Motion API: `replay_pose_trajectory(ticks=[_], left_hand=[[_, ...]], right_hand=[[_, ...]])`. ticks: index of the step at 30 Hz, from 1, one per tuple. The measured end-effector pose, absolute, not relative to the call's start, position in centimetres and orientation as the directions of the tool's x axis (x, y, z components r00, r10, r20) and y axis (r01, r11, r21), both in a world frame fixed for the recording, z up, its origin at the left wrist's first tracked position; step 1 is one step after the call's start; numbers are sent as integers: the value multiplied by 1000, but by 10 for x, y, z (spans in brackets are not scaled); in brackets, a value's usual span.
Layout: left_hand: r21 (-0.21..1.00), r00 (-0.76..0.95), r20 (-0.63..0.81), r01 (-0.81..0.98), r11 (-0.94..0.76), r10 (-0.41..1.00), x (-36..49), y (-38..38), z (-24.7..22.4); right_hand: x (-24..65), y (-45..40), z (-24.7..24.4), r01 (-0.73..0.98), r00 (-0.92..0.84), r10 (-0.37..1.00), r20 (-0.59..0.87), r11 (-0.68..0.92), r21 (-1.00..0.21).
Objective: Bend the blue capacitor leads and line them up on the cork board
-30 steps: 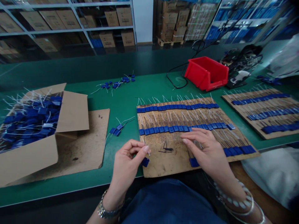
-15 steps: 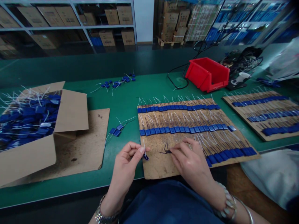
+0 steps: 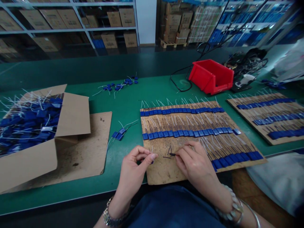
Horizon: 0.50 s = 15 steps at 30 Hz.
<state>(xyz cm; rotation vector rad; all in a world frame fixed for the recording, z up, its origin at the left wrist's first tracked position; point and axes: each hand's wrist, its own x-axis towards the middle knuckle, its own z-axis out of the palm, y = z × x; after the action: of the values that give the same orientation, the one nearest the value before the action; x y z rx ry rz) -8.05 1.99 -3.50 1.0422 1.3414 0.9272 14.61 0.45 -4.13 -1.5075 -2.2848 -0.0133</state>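
Note:
My left hand [image 3: 139,166] pinches a small blue component [image 3: 152,162], mostly hidden by the fingers, with its leads pointing up, over the left part of a brown board [image 3: 161,175]. My right hand [image 3: 194,160] is closed at the fingertips on a short dark piece [image 3: 172,154] at the board's surface. A few other thin dark pieces [image 3: 167,157] lie just left of those fingertips. Rows of blue components [image 3: 175,133] with white and dark leads lie across the board; the nearest row [image 3: 237,157] fills only its right side.
An open cardboard box [image 3: 73,114] of blue components stands at the left on a cardboard sheet [image 3: 101,142]. Loose components [image 3: 118,134] lie between sheet and board, others [image 3: 118,86] farther back. Behind are a red bin [image 3: 211,77] and black cable [image 3: 177,85]; a second filled board [image 3: 263,126] is right.
My left hand has moved slightly right with the blue component, which is now more hidden by its fingers. My right hand has barely shifted and still pinches the dark piece.

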Motion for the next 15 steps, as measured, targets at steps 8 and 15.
replay_pose_trajectory(ticks=[8,15], left_hand=[[951,24,-302,82,299,953,-76,21,-30],[934,121,-358,33,356,926,-66,19,-16]], right_hand=[[155,7,-39,796,-273,892,359,420,-436],[156,11,-23,255,-33,999,-28,-19,-967]])
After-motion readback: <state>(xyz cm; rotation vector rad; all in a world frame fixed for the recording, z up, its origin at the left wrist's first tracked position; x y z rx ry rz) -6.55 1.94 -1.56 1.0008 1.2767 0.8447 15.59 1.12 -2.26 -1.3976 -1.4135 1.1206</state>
